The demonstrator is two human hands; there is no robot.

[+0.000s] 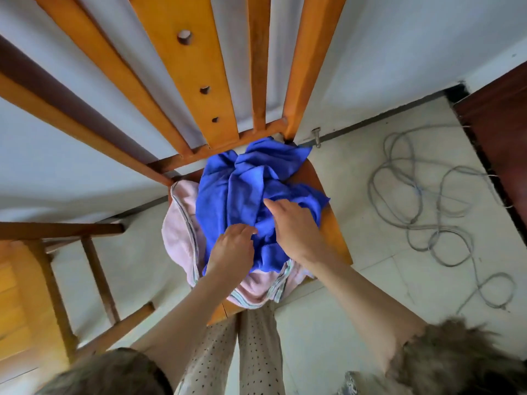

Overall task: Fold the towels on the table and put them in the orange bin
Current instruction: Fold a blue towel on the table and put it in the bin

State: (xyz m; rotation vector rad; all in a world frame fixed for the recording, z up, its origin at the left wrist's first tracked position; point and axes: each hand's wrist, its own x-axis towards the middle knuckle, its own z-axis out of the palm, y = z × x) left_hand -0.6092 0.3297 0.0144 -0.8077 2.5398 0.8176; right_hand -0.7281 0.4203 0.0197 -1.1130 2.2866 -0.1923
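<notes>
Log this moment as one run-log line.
stage: gathering | left hand: grips blue towel | right hand: on blue towel | pink towel: underneath, unfolded | orange bin: not in view
</notes>
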